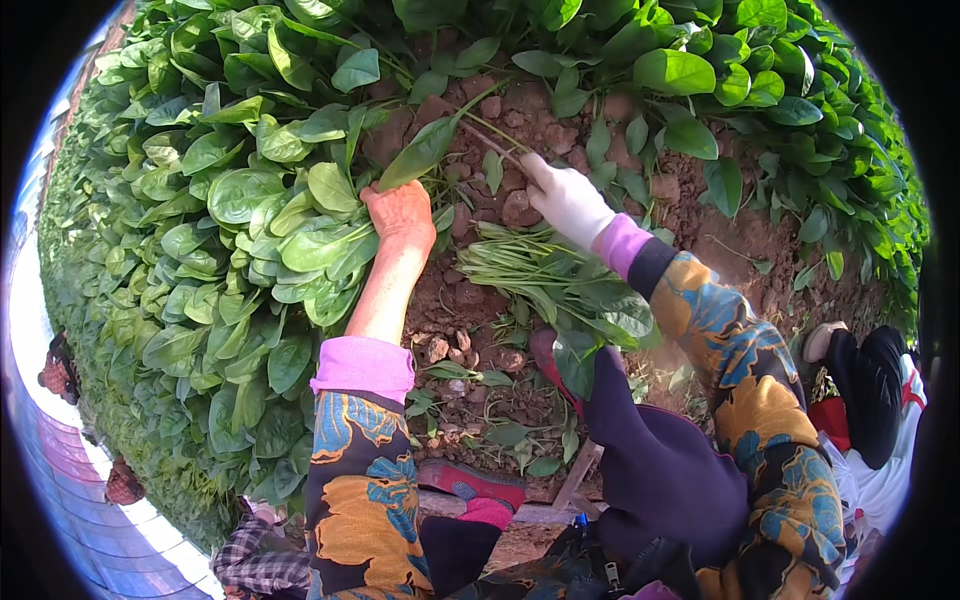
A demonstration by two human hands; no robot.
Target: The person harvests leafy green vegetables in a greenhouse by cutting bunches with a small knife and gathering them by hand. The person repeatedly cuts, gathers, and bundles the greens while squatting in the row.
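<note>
My bare left hand (401,214) is closed around spinach stems, at the edge of the dense spinach plants (247,195). Broad spinach leaves (322,247) fan out to its left, and one long leaf (424,154) rises above the knuckles. A white glove covers my right hand (568,196), which grips a thin, rod-like tool (491,142) pointing up and left over the soil. Beside the tool runs a green stem; whether the hand holds it too, I cannot tell. Below the right hand, a pile of cut spinach (555,277) lies with its stems towards the left.
Cloddy brown soil (465,300) with loose leaves lies between the plants and my feet. My red shoe (472,480) is near a wooden bar (577,476). Another person's plaid-clad leg (262,559) shows at lower left. Dark-clad legs (874,390) and white plastic bags (877,480) are at right.
</note>
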